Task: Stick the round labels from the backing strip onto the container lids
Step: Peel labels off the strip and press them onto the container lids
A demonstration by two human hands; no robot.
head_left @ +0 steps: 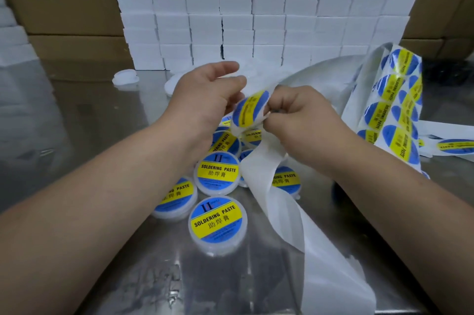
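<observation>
A wall of stacked white boxes (256, 20) backs the glossy steel desk (77, 114); the papery backing strip (289, 212) trails near right, its far-right stretch still full of unpeeled labels (392, 99); several squat white tubs (218, 222) lie labelled at centre, so I judge the job partway done; the left hand (202, 99) seems to grip another tub; the right hand (302, 120) pinches the strip; a round blue-and-yellow label (252, 109) sits between them.

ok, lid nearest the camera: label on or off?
On. The nearest lid carries a blue-and-yellow round label reading SOLDERING PASTE, lying flat across its top.
</observation>
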